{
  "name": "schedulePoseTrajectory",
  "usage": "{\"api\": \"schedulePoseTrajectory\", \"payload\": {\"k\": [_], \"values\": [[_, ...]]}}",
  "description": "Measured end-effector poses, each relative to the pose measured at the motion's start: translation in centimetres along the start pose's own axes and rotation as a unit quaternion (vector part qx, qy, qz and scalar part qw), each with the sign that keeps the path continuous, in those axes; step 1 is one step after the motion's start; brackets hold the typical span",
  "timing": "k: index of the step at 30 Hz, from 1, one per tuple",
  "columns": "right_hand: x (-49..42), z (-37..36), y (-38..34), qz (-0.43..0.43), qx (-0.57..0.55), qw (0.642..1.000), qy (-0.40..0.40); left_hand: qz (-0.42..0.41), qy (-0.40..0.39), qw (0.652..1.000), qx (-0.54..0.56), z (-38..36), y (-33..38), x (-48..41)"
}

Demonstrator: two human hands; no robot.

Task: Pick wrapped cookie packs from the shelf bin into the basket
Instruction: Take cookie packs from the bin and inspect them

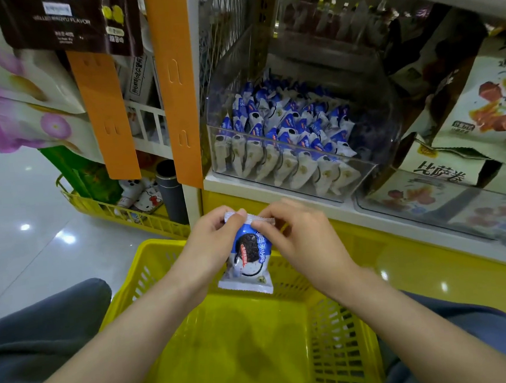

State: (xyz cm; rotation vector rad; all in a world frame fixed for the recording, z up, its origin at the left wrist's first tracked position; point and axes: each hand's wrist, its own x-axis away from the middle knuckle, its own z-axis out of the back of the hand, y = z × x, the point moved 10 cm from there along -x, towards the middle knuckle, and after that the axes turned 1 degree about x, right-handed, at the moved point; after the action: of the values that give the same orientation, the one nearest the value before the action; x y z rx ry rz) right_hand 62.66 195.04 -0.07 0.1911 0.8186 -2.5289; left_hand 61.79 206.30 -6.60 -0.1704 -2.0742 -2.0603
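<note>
My thumbs cover part of the crimped top seam of the cookie pack; the print on it is too small to read; the yellow basket is cut off at 6 o'clock. The pack is blue above and white below, with a dark sandwich cookie pictured. My left hand and right hand each pinch its top, hanging it upright over the basket's far rim; the clear shelf bin of like packs sits at 12 o'clock; the basket's floor lies open beneath.
</note>
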Motion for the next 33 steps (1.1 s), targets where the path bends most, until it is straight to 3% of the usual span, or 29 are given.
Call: {"api": "schedulePoseTrajectory", "payload": {"k": [3, 6, 11, 13, 15, 17, 22, 28, 31, 33], "values": [[0.0, 0.4, -0.4, 0.032, 0.034, 0.999, 0.015, 0.028, -0.014, 0.999, 0.040, -0.6, -0.3, 0.0], [-0.3, 0.7, 2.1, -0.079, -0.107, 0.990, 0.043, 0.070, -0.032, 0.994, 0.078, -1.3, -0.8, 0.2], [0.0, 0.0, 5.6, -0.259, -0.348, 0.899, 0.061, 0.016, -0.015, 0.997, 0.078, -0.5, 0.5, 0.6], [0.3, -1.3, 5.6, -0.297, -0.423, 0.856, 0.024, -0.019, 0.024, 0.996, 0.088, 0.7, 1.1, 0.5], [0.9, -3.0, 4.9, -0.319, -0.431, 0.842, -0.056, -0.057, 0.072, 0.993, 0.068, 2.1, 1.8, 0.3], [1.4, -4.1, 4.4, -0.317, -0.403, 0.851, -0.111, -0.097, 0.104, 0.989, 0.031, 3.1, 2.9, 0.3], [0.3, -2.2, 2.8, -0.169, -0.198, 0.962, -0.084, -0.153, 0.093, 0.979, -0.097, 3.4, 4.3, 0.1], [-0.2, -0.7, 1.4, -0.095, -0.225, 0.970, -0.012, -0.205, 0.030, 0.955, -0.213, 0.9, 5.0, 0.9], [-0.1, -0.5, 1.3, -0.092, -0.240, 0.967, -0.001, -0.194, 0.007, 0.960, -0.202, 0.2, 4.6, 0.9], [0.0, 0.3, 0.3, -0.038, -0.185, 0.982, 0.022, -0.162, -0.011, 0.974, -0.159, 0.0, 4.0, 0.5]]}}
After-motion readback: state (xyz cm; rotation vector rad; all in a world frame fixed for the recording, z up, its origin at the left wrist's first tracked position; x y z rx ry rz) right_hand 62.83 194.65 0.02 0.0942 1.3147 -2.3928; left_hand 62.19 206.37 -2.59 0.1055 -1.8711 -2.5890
